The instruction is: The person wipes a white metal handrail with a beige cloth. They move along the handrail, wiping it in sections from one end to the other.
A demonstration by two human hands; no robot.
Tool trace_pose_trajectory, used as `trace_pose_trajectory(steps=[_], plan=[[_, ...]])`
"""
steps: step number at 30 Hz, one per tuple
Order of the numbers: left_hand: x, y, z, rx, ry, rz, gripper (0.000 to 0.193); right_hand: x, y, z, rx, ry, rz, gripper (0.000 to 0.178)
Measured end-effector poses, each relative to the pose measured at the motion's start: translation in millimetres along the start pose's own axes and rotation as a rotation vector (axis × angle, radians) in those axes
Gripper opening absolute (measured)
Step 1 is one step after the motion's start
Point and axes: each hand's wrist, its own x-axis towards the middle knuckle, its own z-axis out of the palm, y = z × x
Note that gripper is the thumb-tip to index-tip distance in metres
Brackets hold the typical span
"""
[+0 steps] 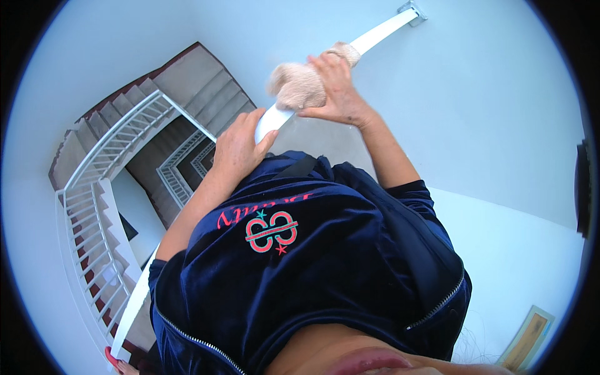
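A white handrail (384, 31) slants across the upper part of the head view, fixed at its far right end to the wall by a small metal bracket. My left hand (239, 147) is wrapped round the rail, with its thumb along the near side. Farther up, my right hand (337, 90) is closed on a fluffy beige cloth (301, 87), which is folded over the rail. Part of the cloth bunches out to the left of my fingers, and another part shows beyond them. The cloth's left edge looks a little blurred.
A stairwell with grey steps (215, 94) and white railings (87, 206) drops away at left. At the lower left, another person's hand (127, 369) shows beside a red thing (111, 357) at the rail. A pale wall (487, 87) stands at right.
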Motion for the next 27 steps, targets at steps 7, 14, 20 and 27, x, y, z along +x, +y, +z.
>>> trace_pose_trajectory(steps=[7, 14, 20, 27], plan=[[3, 0, -6, -0.021, -0.082, -0.032, 0.051, 9, 1, 36, 0.202, 0.277, 0.051, 0.052], [1, -6, -13, -0.082, -0.081, -0.04, 0.054, 27, 173, 28, 0.158, 0.439, 0.111, 0.038], [2, -10, -11, -0.293, -0.07, -0.117, 0.051, 33, 238, 3, 0.118, 0.243, 0.2, 0.037], [-3, -9, -4, -0.404, -0.054, -0.268, 0.049, 5, 352, 12, -0.011, 0.333, 0.202, 0.042]])
